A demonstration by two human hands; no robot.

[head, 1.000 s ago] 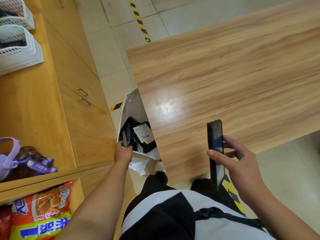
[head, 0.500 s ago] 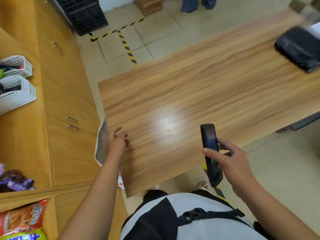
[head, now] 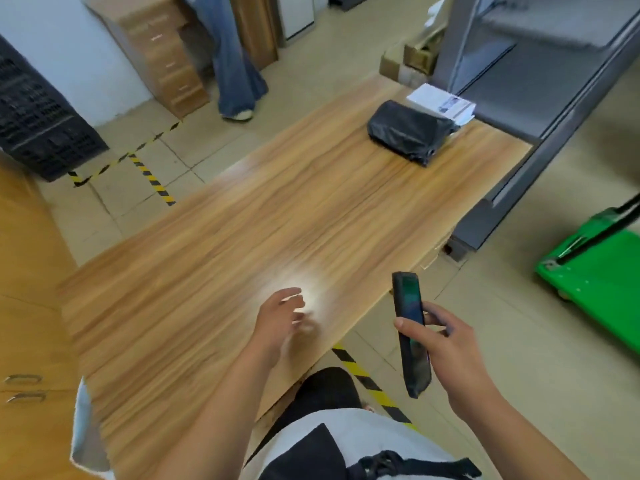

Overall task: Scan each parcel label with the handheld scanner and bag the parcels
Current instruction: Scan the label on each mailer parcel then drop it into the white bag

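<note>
Head view: a person in a black-and-white top stands at the near edge of a long wood-grain surface (head: pixel 214 244). The right hand (head: pixel 450 348) grips a dark handheld scanner (head: pixel 410 330), thumb across its face and fingers curled behind it; the device is held upright off the near right corner of the surface, over the floor. The left hand (head: pixel 282 318) is empty, fingers loosely spread over a bright glare patch near the front edge. Motion blur hides whether it touches the wood.

At the far right end of the surface lies a black plastic-wrapped parcel (head: pixel 408 131), well apart from both hands. Just behind it, touching or nearly so, sits a white parcel (head: pixel 441 103) with a printed label facing up.

The rim of a white bag (head: pixel 86 438) shows at the lower left, tucked between the surface and a wooden cabinet (head: pixel 27 271) with metal handles. Yellow-and-black hazard tape (head: pixel 152 178) runs across the tiled floor beyond the surface and beneath the person. A green cart (head: pixel 599 275) stands to the right, a grey metal rack (head: pixel 526 84) rises past the far end, and a black crate (head: pixel 38 126) sits at far left. Another person's jeans-clad legs (head: pixel 235 64) stand beside a wooden drawer unit (head: pixel 162 53).
</note>
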